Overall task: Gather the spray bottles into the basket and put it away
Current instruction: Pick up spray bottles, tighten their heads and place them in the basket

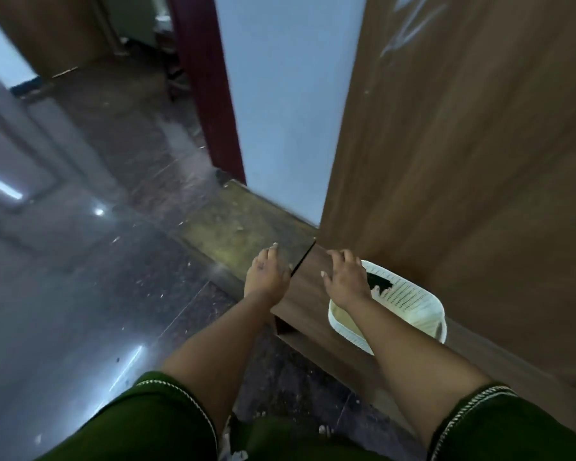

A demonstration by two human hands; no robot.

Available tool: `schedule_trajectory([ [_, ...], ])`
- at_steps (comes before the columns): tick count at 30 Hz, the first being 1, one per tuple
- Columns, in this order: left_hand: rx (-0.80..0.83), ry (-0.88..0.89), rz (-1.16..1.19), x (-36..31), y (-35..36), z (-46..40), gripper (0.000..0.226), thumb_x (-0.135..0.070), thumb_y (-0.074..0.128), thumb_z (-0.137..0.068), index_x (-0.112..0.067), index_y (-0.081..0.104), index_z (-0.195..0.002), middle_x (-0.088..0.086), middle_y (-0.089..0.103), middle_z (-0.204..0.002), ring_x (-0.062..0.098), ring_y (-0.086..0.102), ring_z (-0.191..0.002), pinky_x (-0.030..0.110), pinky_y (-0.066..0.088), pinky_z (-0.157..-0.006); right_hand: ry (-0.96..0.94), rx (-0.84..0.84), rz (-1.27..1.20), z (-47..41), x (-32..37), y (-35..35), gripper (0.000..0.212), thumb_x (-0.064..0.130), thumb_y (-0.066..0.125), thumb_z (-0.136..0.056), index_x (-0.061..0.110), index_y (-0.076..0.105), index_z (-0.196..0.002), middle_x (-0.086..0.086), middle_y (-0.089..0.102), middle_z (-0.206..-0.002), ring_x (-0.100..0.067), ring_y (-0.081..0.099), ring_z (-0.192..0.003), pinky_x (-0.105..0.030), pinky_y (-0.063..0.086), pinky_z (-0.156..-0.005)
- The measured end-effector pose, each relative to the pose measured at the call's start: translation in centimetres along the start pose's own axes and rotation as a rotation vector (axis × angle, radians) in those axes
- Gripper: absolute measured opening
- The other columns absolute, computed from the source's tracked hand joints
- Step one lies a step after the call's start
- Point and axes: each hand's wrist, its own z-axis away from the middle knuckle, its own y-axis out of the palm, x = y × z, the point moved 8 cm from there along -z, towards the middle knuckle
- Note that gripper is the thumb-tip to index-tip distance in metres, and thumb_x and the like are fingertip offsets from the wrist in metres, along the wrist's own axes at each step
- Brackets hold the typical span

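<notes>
White perforated basket (409, 294) on low wooden ledge (313, 281) beside tall wooden panel (463, 161); dark item inside, bottles not discernible. Right hand (346, 281) above basket, left hand (268, 274) beside, both spread, empty. Put-away step apparently ending; next likely withdrawal.

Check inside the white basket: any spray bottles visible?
Inside the white basket only a dark shape shows near the far end; too blurred to identify. The right hand and forearm cover the near-left part, so its contents there are hidden.
</notes>
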Motion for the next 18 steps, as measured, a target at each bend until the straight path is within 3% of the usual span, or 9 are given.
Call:
schedule_trajectory([
  [9,-0.174,-0.451,0.075,12.9,-1.0,11.9,0.066,-0.04,0.046,-0.095,-0.008,0.027,-0.149,0.012,0.04,-0.147,0.032,0.039,-0.134,0.043,0.038,-0.106,-0.389,0.216,0.13,1.4,9.5,7.0,0.048,0.031,0.058,-0.088,0.017,0.046,-0.131,-0.01,0.043,-0.13,-0.031,0.04,-0.123,-0.044,0.041,-0.099],
  [18,-0.303,-1.116,0.278,28.3,0.6,33.4,0.068,-0.043,0.044,-0.096,-0.011,0.02,-0.151,0.013,0.027,-0.156,0.033,0.026,-0.143,0.045,0.032,-0.113,-0.753,0.44,0.181,10.6,22.7,17.6,0.051,0.036,0.057,-0.089,0.021,0.043,-0.135,-0.009,0.043,-0.132,-0.03,0.041,-0.124,-0.044,0.041,-0.1],
])
